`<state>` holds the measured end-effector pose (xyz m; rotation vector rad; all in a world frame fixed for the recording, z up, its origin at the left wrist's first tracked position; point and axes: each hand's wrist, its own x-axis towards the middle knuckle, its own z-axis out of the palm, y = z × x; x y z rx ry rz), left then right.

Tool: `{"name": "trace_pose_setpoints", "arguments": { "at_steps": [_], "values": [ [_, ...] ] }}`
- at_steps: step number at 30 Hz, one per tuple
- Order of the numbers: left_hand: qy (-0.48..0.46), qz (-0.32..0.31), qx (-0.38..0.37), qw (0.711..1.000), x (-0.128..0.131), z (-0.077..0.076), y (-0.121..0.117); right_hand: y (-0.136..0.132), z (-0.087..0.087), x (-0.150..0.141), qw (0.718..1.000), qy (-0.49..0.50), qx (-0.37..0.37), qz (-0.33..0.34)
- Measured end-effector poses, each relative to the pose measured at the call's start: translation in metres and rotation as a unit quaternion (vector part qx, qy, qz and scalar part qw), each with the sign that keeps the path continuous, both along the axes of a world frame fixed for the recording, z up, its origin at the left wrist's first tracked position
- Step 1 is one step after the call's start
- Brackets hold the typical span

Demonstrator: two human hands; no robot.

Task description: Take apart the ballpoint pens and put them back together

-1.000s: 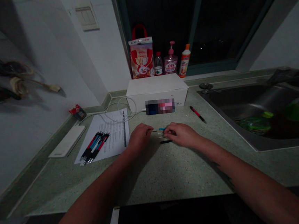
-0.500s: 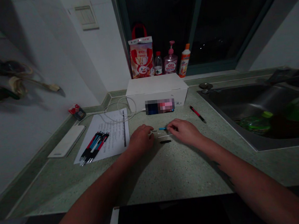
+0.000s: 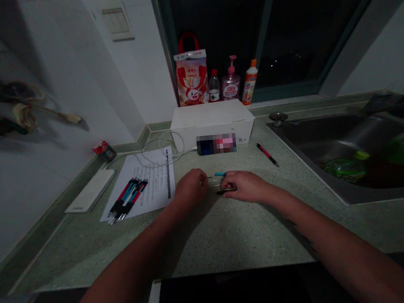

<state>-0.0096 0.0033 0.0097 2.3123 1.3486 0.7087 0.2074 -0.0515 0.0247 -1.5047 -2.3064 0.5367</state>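
By a black pen part (image 3: pixel 221 192) on the worktop (image 3: pixel 210 245), the right hand (image 3: pixel 245 185) curls its fingers narrowly, grip unclear; the left hand (image 3: pixel 191 188) bunches its own near a thin piece (image 3: pixel 210 177), hold uncertain. Farther lies a blue tube (image 3: pixel 220 174). Handling these pieces seems the step, calling next for a fine pinch.

My right hand (image 3: pixel 245 185) hides part of the slim black stick-like piece (image 3: pixel 220 192), and I can't tell what my left hand (image 3: pixel 191 186) pinches, if anything. At twelve o'clock, pixelation blurs the flat rectangular phone (image 3: pixel 206 146); towards three, the picture's edge cuts the grey metal sink (image 3: pixel 386 195).
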Motion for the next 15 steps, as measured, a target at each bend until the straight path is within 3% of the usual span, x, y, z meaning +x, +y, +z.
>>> {"name": "trace_pose_setpoints", "arguments": {
  "at_steps": [3,15],
  "values": [
    [-0.043,0.007,-0.03,0.999,0.0017,0.001,-0.0023,0.0006,-0.0013,0.0,1.0,-0.006,0.003,0.003],
    [-0.218,-0.099,-0.156,0.958,0.0092,-0.0001,-0.0084,0.0026,-0.001,-0.0008,0.993,0.042,0.073,-0.079]
  ]
}}
